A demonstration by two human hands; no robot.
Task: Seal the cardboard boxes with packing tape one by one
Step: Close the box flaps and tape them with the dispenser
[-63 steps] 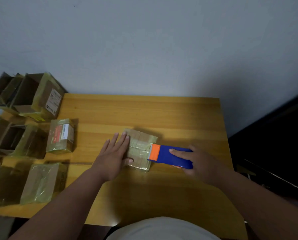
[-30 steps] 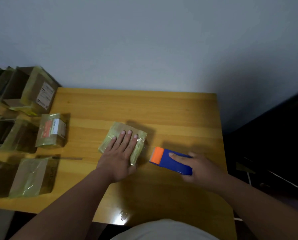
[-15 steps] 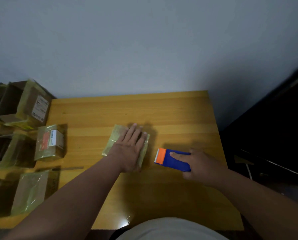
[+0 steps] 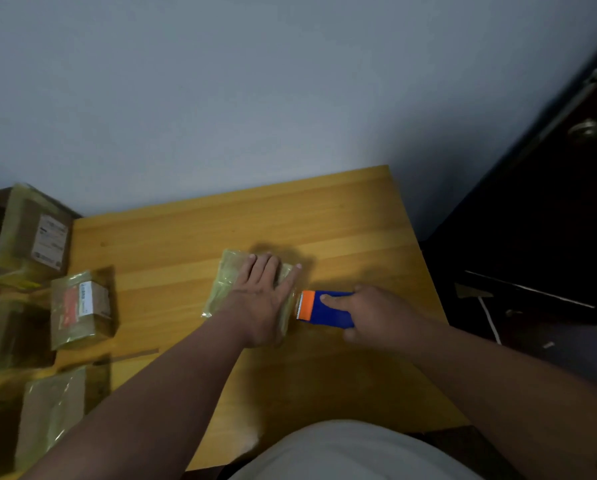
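Fingers (image 4: 263,271) flat on glossy taped box (image 4: 226,285) (crinkled film)

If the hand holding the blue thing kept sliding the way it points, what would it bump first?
Probably the taped box under the left hand; the right hand aims its blue dispenser straight at it.

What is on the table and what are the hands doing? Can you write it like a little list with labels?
table: yellow wood, against a grey wall
box: small, tape-wrapped, mid table
left hand: flat on top of the box, fingers spread
dispenser: blue with an orange end, toothed edge right beside the box
right hand: holds the dispenser, forefinger on top
other boxes: several at the left edge, wrapped in tape, two with labels
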